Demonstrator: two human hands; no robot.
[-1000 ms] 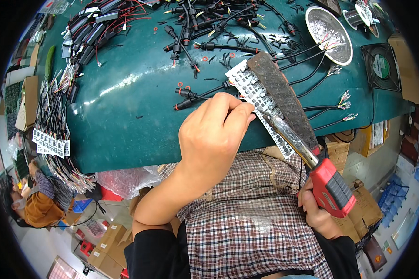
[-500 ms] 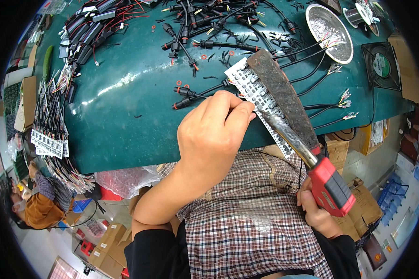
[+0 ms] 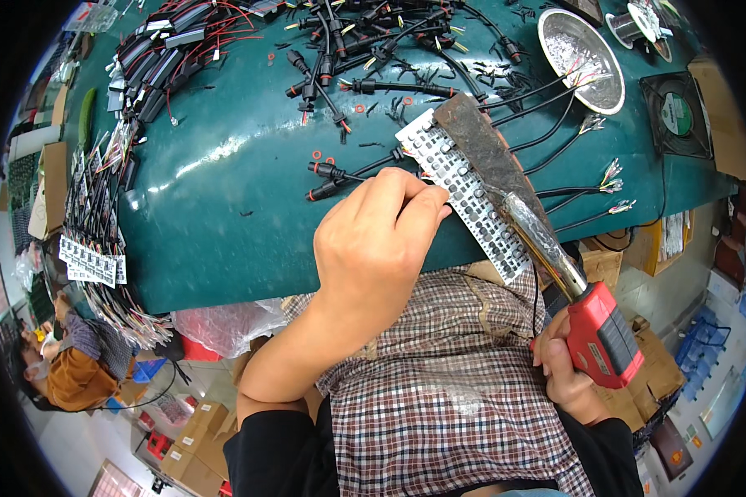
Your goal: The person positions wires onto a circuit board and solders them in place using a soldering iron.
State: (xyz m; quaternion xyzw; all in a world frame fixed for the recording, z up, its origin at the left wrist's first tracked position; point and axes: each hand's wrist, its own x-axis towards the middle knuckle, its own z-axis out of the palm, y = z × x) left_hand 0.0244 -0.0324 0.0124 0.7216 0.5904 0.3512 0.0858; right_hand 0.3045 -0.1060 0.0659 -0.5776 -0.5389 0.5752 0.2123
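Observation:
My left hand is closed in a pinch at the left edge of a white circuit-board panel. A black connector cable runs in under its fingers; the pinched wire end is mostly hidden. My right hand grips the red and black handle of a soldering iron. The iron's metal shaft points up and left over the panel, and its tip is hard to make out against the dark metal bar that lies along the panel's right side.
Black cables with stripped ends fan out right of the bar, some into a metal bowl. Solder spools and a fan stand at the right. Cables and grey modules crowd the back; wired boards lie left. A person sits beyond.
The soldering iron has drawn back a little to the lower right, with its handle following. My left hand keeps its pinch in nearly the same place. The view has shifted slightly.

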